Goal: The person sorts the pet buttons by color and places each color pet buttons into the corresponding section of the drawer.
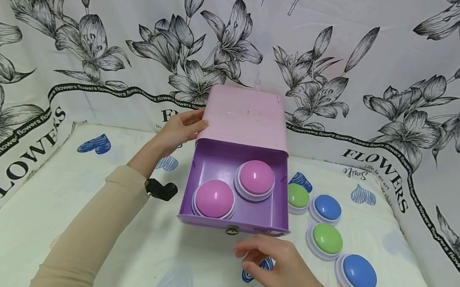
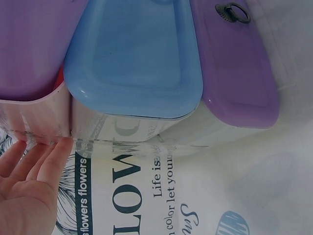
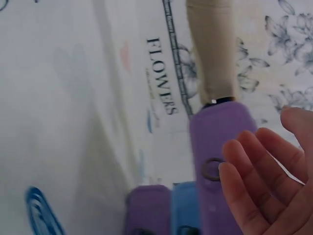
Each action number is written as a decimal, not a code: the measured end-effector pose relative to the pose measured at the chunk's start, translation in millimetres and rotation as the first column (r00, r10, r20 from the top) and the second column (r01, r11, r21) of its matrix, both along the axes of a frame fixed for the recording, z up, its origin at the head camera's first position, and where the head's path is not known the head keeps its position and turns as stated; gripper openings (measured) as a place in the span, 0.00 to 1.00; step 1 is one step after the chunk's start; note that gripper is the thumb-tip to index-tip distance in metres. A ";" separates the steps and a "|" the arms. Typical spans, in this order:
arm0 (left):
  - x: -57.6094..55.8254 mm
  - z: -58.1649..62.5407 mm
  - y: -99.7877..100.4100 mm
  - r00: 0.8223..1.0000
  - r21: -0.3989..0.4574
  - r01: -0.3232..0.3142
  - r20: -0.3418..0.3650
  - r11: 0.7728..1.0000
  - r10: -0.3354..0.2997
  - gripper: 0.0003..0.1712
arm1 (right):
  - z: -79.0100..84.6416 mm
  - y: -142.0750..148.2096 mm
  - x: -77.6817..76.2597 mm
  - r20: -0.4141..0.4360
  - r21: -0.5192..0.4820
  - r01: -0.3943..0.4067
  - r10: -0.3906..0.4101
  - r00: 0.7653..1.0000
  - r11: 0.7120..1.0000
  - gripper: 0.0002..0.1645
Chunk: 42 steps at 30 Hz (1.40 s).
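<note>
A small drawer cabinet with a pink top (image 1: pixel 247 116) has its upper purple drawer (image 1: pixel 215 158) pulled out. Inside lie two pink domed buttons with white bases, one at the front left (image 1: pixel 214 199) and one at the back right (image 1: pixel 257 177). My left hand (image 1: pixel 178 130) rests on the cabinet's left side; in the left wrist view its straight fingertips touch the pale side wall. Just in front of the drawer, near its metal ring pull (image 1: pixel 231 230), my right hand (image 1: pixel 278 269) hovers with loosely bent fingers, holding nothing.
Right of the drawer stand green domed buttons (image 1: pixel 327 238) and blue ones (image 1: pixel 359 273) on the white heart-printed cloth. Lower in the cabinet, a blue drawer (image 2: pixel 137 54) and another purple drawer (image 2: pixel 239 73) are closed. A flower-printed cloth (image 1: pixel 323 8) hangs behind.
</note>
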<state>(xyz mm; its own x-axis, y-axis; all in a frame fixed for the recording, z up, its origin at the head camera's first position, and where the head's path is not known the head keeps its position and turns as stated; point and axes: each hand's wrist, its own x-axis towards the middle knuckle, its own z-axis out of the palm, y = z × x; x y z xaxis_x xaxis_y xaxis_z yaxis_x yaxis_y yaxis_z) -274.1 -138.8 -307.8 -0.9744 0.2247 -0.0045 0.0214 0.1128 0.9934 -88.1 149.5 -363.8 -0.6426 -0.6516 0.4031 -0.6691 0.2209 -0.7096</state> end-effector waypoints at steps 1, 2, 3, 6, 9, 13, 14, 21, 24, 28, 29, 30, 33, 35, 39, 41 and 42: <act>-0.5 -0.4 -0.2 1.000 0.000 0.000 0.000 1.000 0.000 0.35 | -5.4 -1.1 0.2 0.021 0.003 0.008 -0.008 1.000 1.000 0.16; -1.3 -1.1 -0.4 1.000 0.002 0.000 0.000 1.000 0.000 0.35 | -11.0 -2.4 0.1 0.038 0.007 0.015 -0.016 0.999 1.000 0.15; -2.3 -2.0 -0.7 1.000 0.005 0.000 0.000 1.000 0.000 0.35 | -16.7 -3.8 -0.1 0.052 0.011 0.024 -0.024 0.998 1.000 0.14; -7.3 -7.3 -2.1 1.000 0.004 -0.007 -0.001 1.000 0.007 0.35 | -31.0 -8.1 -1.2 0.103 0.012 0.055 -0.056 0.993 0.998 0.13; -13.2 -14.0 -3.2 1.000 -0.005 -0.017 -0.006 1.000 0.017 0.36 | -40.2 -11.9 -3.1 0.160 0.017 0.106 -0.107 0.981 0.994 0.13; -17.3 -19.5 -3.5 1.000 -0.017 -0.026 -0.016 1.000 0.026 0.37 | -46.4 -14.5 -6.8 0.237 0.027 0.162 -0.164 0.958 0.986 0.13; -17.6 -20.1 -3.5 0.999 -0.017 -0.027 -0.018 0.999 0.027 0.37 | -47.5 -14.6 -7.6 0.250 0.028 0.168 -0.170 0.953 0.985 0.14; -16.5 -19.2 -3.3 0.999 -0.023 -0.033 -0.021 0.999 0.032 0.37 | -46.7 -16.4 -8.7 0.320 0.022 0.172 -0.170 0.932 0.985 0.17; -13.4 -14.3 -2.1 1.000 -0.024 -0.028 -0.012 0.999 0.027 0.36 | -42.0 -18.9 -6.6 0.367 0.016 0.168 -0.162 0.916 0.986 0.18; -13.7 -14.3 -1.4 1.000 -0.022 -0.029 -0.012 0.999 0.029 0.35 | -45.8 -20.3 -6.4 0.430 -0.013 0.156 -0.135 0.892 0.988 0.19; -15.8 -17.1 -2.0 0.999 -0.023 -0.030 -0.018 0.999 0.030 0.35 | -50.3 -20.0 -7.6 0.442 -0.029 0.150 -0.122 0.888 0.988 0.19; -16.6 -18.5 -2.2 0.999 -0.025 -0.031 -0.024 0.999 0.030 0.36 | -50.3 -20.6 -7.4 0.454 -0.042 0.145 -0.110 0.884 0.989 0.20; -17.3 -19.6 -2.3 0.999 -0.026 -0.034 -0.030 0.999 0.033 0.37 | -50.1 -23.0 -7.3 0.486 -0.085 0.131 -0.074 0.871 0.988 0.20; -17.4 -19.9 -3.0 0.999 -0.029 -0.031 -0.032 0.999 0.030 0.37 | -49.6 -25.2 -7.4 0.508 -0.113 0.131 -0.056 0.860 0.985 0.20; -16.7 -19.6 -3.3 0.999 -0.023 -0.039 -0.025 0.999 0.038 0.37 | -48.3 -31.3 -7.1 0.539 -0.148 0.155 -0.052 0.841 0.977 0.18; -16.1 -19.2 -3.2 0.999 -0.020 -0.041 -0.021 0.999 0.041 0.37 | -47.5 -34.6 -6.8 0.553 -0.156 0.178 -0.064 0.831 0.972 0.19; -15.8 -19.0 -3.1 0.999 -0.020 -0.044 -0.019 0.999 0.044 0.36 | -46.9 -36.4 -6.6 0.559 -0.156 0.196 -0.077 0.825 0.968 0.19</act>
<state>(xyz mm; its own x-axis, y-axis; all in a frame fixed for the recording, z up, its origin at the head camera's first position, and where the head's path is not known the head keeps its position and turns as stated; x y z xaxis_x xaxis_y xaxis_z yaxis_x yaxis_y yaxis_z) -289.9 -141.9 -326.8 -0.9833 0.1817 0.0098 0.0346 0.1339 0.9904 -94.7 113.1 -410.7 -0.8717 -0.4850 0.0706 -0.1334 0.0960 -0.9864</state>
